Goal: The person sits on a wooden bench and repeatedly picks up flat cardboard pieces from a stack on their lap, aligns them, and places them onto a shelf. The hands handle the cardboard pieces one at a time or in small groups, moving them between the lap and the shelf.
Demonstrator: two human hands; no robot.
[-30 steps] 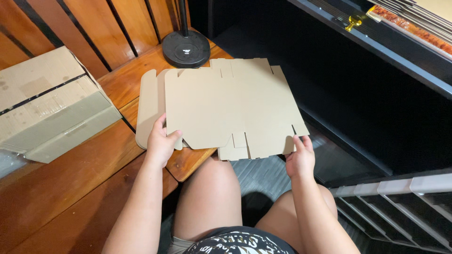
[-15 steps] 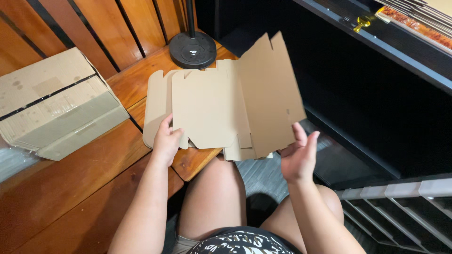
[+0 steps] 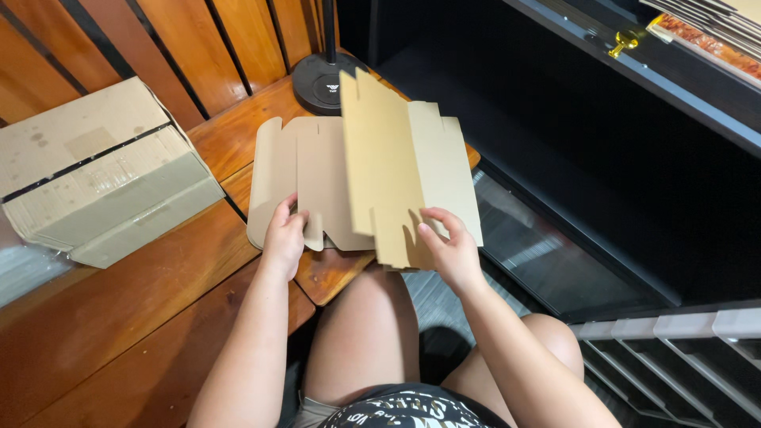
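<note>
A flat die-cut cardboard box blank [image 3: 372,158] lies on the edge of a wooden bench [image 3: 143,293], partly over my knees. My left hand [image 3: 284,238] pins its near left edge, thumb on top. My right hand [image 3: 448,247] grips the near edge of the right-hand panel, which stands folded up almost vertical along a crease. Under the blank lie more flat cardboard sheets [image 3: 265,182], their rounded flaps showing at the left.
A taped cardboard carton [image 3: 95,170] sits on the bench at the left. A round black stand base [image 3: 321,79] with a pole is behind the blank. A dark shelf unit [image 3: 618,158] fills the right; grey slotted racks [image 3: 682,349] are at lower right.
The blank's right panel has swung up from flat to nearly upright and over toward the left. My right hand moved left with it; my left hand stayed put.
</note>
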